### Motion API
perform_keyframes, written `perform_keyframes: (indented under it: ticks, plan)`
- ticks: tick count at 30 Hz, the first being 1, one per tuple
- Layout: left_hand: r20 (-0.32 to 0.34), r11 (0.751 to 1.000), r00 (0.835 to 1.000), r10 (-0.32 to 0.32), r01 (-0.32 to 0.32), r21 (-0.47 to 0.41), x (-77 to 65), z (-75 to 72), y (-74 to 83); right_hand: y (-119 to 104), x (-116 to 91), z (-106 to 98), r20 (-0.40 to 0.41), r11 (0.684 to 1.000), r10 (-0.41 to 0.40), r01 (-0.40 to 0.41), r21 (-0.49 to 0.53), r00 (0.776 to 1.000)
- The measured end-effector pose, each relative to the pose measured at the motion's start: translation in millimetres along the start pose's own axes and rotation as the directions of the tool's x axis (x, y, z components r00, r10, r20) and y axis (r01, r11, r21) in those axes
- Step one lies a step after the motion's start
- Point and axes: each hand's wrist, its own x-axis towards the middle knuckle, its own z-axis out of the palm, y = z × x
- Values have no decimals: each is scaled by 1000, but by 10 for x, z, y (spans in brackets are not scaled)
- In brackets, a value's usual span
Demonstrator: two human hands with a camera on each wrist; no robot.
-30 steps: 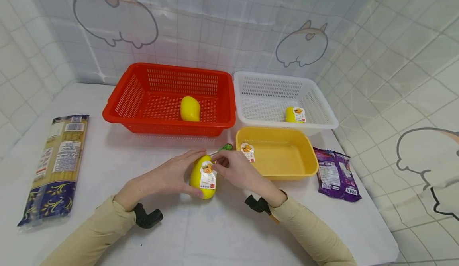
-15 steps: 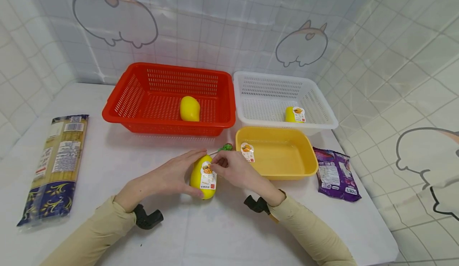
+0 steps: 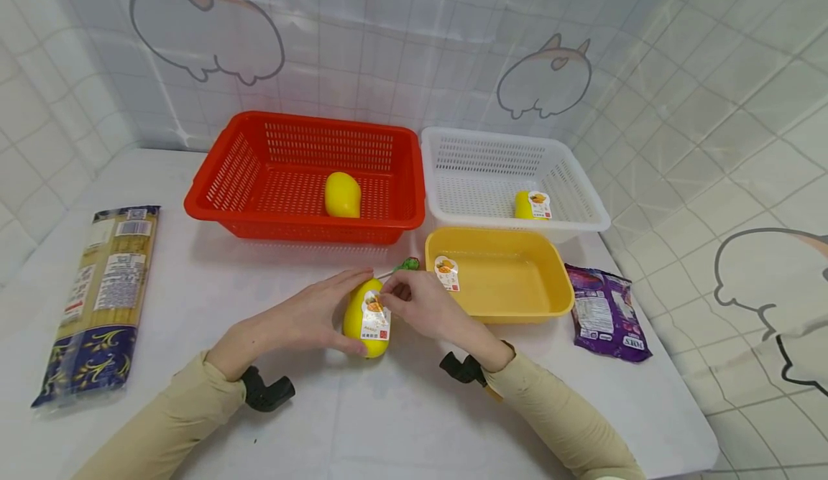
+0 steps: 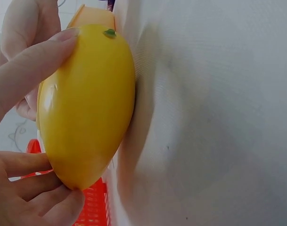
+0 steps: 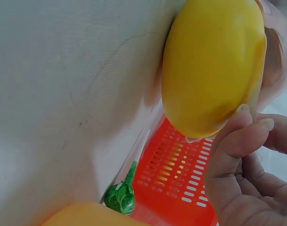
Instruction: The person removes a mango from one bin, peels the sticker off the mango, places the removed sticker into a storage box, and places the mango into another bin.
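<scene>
A yellow mango (image 3: 353,320) lies on the white table with a white label (image 3: 377,324) on its upper face. My left hand (image 3: 307,318) holds it, thumb at the near end and fingers at the far end, as the left wrist view also shows. With thumb and forefinger, my right hand (image 3: 427,306) pinches the label's edge at the mango's far right side. In the right wrist view a thin strip of the label (image 5: 253,101) stands up off the mango (image 5: 209,66) beside the fingertips. A lollipop (image 3: 410,264) in a green wrapper lies just beyond the right hand.
A red basket (image 3: 304,228) with one mango stands at the back, beside a white basket (image 3: 589,210) holding a labelled mango. Before it sits a yellow tub (image 3: 504,286) with a similar label. Pasta packs (image 3: 103,300) lie left, a purple bag (image 3: 608,315) right.
Both hands stay almost where they were on the mango. The right fingertips and the label's upper edge have shifted very slightly left.
</scene>
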Motion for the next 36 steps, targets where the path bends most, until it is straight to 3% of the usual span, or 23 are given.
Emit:
perform_keyframes:
  ticks: [36]
  plan:
    - [15,1000,1000,12,-12,2,-1,-8,-22,-88,-74,-4,-74,991,-130,132,12,989]
